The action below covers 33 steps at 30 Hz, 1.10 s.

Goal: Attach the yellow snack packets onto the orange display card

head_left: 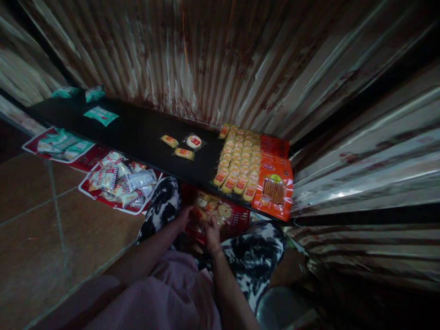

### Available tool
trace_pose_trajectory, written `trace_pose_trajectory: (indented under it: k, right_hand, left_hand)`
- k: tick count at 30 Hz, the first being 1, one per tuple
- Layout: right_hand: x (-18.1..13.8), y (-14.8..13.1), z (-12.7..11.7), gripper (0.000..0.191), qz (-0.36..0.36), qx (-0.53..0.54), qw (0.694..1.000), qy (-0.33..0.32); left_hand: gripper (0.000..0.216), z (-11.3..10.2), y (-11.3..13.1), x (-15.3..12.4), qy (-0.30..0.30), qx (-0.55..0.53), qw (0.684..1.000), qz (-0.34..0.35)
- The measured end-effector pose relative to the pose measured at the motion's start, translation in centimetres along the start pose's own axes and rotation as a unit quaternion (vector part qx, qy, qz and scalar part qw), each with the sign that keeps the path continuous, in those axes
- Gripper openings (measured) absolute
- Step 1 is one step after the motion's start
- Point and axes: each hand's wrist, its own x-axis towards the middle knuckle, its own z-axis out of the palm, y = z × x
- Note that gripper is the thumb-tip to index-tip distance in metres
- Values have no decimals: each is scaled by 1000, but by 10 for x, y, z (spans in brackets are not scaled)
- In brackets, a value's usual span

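Note:
Between my knees, under the black shelf's front edge, my left hand (185, 217) and my right hand (211, 229) come together over a red bag (239, 219) of wrapped round snacks (224, 211). Both hands are closed on one small wrapped snack (198, 212), brownish in this dim light. On the shelf (144, 133) above them lie a round white wrapped snack (194, 141) and two yellow wrapped snacks (184, 153). To their right, rows of yellow wrapped snacks (237, 158) lie packed together beside orange snack bags (274, 183).
Several green packets (101, 116) lie on the shelf's left end. Below it on the tiled floor (30, 206) stand a red tray of green packets (63, 144) and a white-rimmed tray (135, 211) of white packets. Striped curtains (192, 59) hang behind and on the right.

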Motion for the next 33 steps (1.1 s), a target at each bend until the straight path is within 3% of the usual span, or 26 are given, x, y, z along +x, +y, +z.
trace_pose_trajectory:
  k: [13,22,26,33]
  right_hand:
    - [2,0,-1,43,12,-7,999,30]
    - [2,0,-2,36,-4,-39,999,19]
    - [3,1,-2,30,6,-21,1000,2]
    - [2,2,-3,29,28,16,999,36]
  left_hand:
    - [15,2,2,-8,-19,-20,1000,9]
    - [8,5,2,-3,-5,-76,996,-37]
    - [9,5,4,-3,-18,-101,994,-49]
    - [15,8,4,-4,-17,-141,989,-34]
